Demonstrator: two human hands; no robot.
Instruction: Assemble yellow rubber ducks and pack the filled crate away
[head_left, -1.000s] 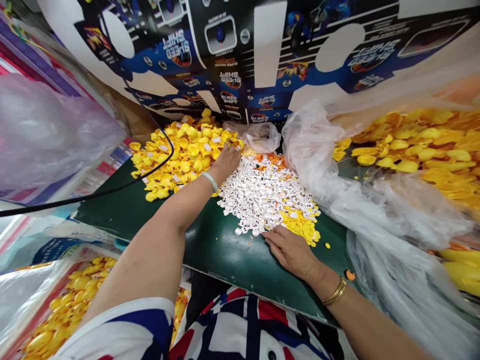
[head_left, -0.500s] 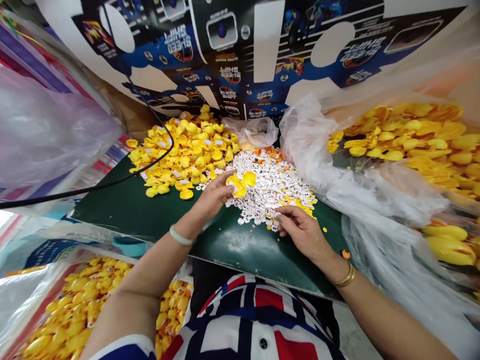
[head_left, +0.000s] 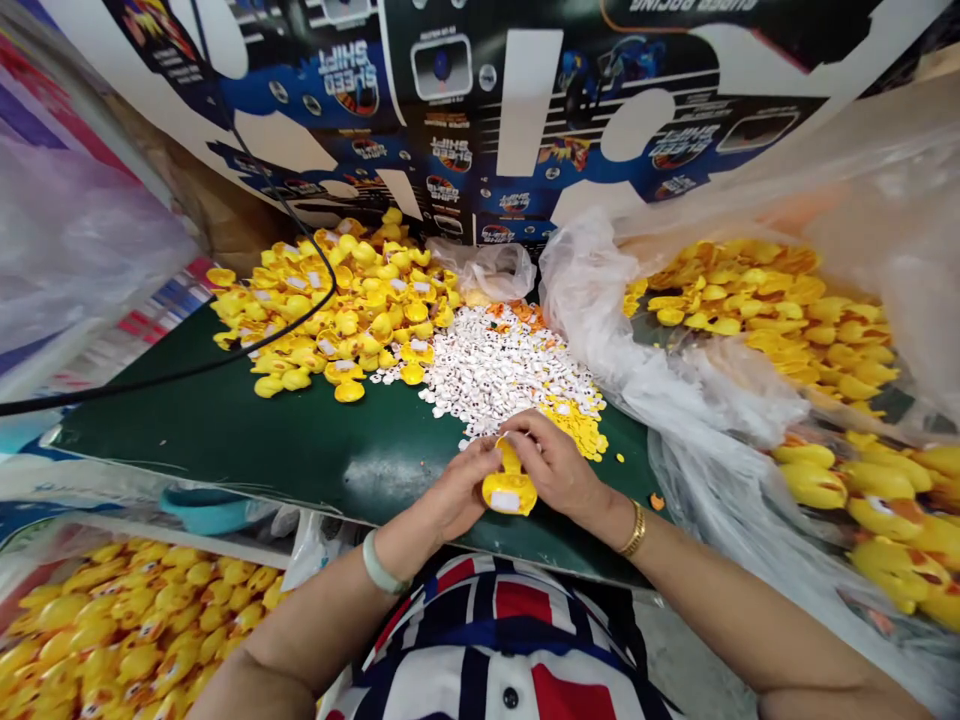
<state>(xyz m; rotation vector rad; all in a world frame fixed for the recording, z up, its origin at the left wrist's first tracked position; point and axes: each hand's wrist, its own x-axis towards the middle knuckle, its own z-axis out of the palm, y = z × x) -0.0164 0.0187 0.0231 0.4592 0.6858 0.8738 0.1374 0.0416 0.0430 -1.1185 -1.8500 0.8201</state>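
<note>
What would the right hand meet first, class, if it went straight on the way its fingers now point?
The yellow toy duck, which the right hand already touches; just past it lies the left hand, though depth is hard to judge here.

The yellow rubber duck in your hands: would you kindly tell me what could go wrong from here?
The yellow rubber duck, held between your left hand and right hand, sits beside the small white dotted pieces; a slip could scatter them across the dark green mat. The black cable over the heap of yellow duck parts might also catch an arm.
</note>
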